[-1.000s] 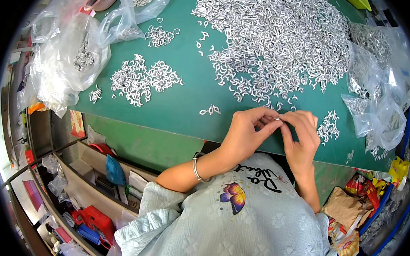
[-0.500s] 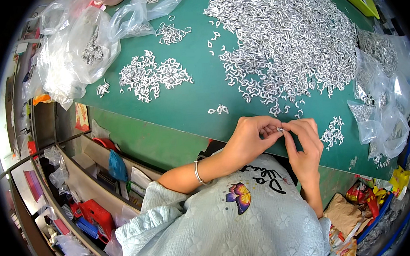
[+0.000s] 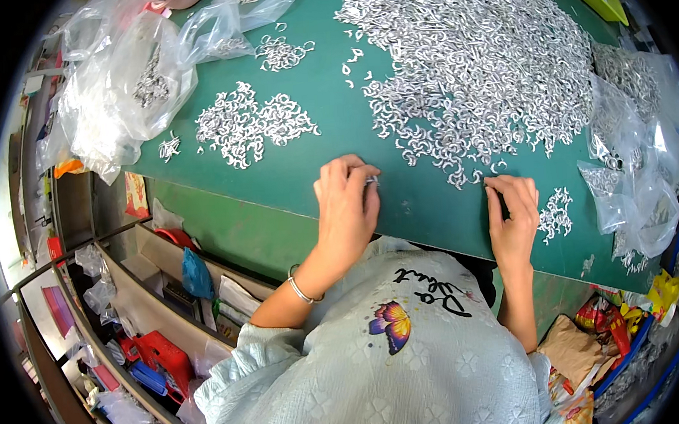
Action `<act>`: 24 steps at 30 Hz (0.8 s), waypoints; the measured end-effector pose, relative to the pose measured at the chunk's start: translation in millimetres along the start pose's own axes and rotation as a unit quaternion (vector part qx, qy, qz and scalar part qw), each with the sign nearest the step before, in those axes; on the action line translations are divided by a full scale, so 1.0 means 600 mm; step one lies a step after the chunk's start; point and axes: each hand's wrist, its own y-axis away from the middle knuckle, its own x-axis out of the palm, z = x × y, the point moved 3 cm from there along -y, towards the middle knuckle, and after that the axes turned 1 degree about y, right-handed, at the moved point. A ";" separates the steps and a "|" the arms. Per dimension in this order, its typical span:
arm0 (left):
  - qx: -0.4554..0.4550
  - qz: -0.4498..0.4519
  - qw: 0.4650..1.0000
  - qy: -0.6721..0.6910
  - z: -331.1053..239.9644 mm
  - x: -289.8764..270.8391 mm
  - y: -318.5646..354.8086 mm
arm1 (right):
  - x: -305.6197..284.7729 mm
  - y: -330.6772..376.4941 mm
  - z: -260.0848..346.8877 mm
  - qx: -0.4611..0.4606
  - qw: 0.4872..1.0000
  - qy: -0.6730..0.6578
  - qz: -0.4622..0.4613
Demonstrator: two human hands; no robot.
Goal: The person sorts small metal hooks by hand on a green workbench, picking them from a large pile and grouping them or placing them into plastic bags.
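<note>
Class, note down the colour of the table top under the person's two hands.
Green: the table top, seen best in the head view.

A large heap of small metal hooks [image 3: 477, 59] fills the upper centre and right of the table [image 3: 306, 168]. A smaller pile of hooks [image 3: 250, 124] lies left of it, in the upper left-centre. Plastic bags [image 3: 125, 85] sit at the upper left corner, and more bags [image 3: 636, 158] along the right edge. The left hand [image 3: 347, 204] rests at centre near the table's lower edge; the right hand [image 3: 512, 214] lies right of it, just below the heap. Shelves [image 3: 130, 315] occupy the lower left.
</note>
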 end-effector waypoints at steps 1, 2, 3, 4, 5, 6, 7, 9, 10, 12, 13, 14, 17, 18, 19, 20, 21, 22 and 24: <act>0.003 -0.009 1.000 -0.003 0.004 0.001 0.003 | -0.010 0.001 -0.001 0.011 1.000 -0.018 -0.002; 0.007 -0.018 1.000 -0.007 0.005 0.002 0.004 | -0.020 0.004 -0.007 0.033 0.999 -0.003 -0.015; 0.015 -0.027 1.000 -0.003 0.005 0.001 0.007 | -0.032 0.008 -0.017 0.053 0.998 0.012 -0.028; 0.023 -0.023 0.999 -0.011 0.001 0.002 0.007 | -0.044 0.013 -0.027 0.074 0.996 0.026 -0.042; 0.030 -0.019 0.999 -0.019 -0.004 0.002 0.006 | -0.049 0.021 -0.039 0.084 0.995 0.039 -0.042; 0.040 -0.013 0.999 -0.029 -0.008 0.002 0.004 | -0.050 0.023 -0.036 0.068 0.996 0.043 -0.037; 0.052 -0.017 0.997 -0.049 -0.006 0.006 0.003 | -0.048 0.023 -0.030 0.052 0.997 0.046 -0.032; 0.049 -0.029 0.998 -0.039 0.008 0.010 0.003 | -0.041 0.032 -0.025 0.033 0.998 0.062 0.007; 0.048 -0.036 0.998 -0.034 0.015 0.010 0.002 | -0.037 0.041 -0.027 0.031 0.997 0.074 0.003; 0.049 -0.061 0.996 -0.044 0.020 0.005 0.002 | -0.037 0.057 -0.032 0.046 0.998 0.028 -0.013; 0.047 -0.068 0.995 -0.050 0.021 0.002 0.004 | -0.041 0.057 -0.033 0.061 0.997 0.029 -0.032; 0.044 -0.075 0.995 -0.055 0.021 0.001 0.006 | -0.045 0.056 -0.032 0.077 0.995 0.029 -0.052; 0.077 -0.050 0.996 0.012 -0.013 0.015 0.009 | -0.038 0.060 -0.027 0.086 0.995 0.020 -0.046; 0.093 -0.039 0.994 0.032 -0.031 0.023 0.008 | -0.031 0.061 -0.026 0.081 0.996 0.013 -0.035; 0.106 -0.013 0.993 0.049 -0.047 0.033 0.008 | -0.025 0.060 -0.016 0.069 0.997 -0.013 -0.034; 0.119 0.013 0.991 0.065 -0.061 0.044 0.010 | -0.018 0.063 -0.009 0.056 0.998 -0.023 -0.018; 0.126 0.023 0.989 0.075 -0.071 0.056 0.012 | -0.016 0.063 -0.004 0.052 0.998 -0.036 -0.015; 0.132 0.029 0.987 0.090 -0.082 0.063 0.010 | -0.016 0.063 -0.002 0.048 0.998 -0.049 -0.012; 0.162 0.061 0.979 0.106 -0.098 0.075 0.011 | -0.029 0.055 -0.013 0.040 0.997 0.000 -0.068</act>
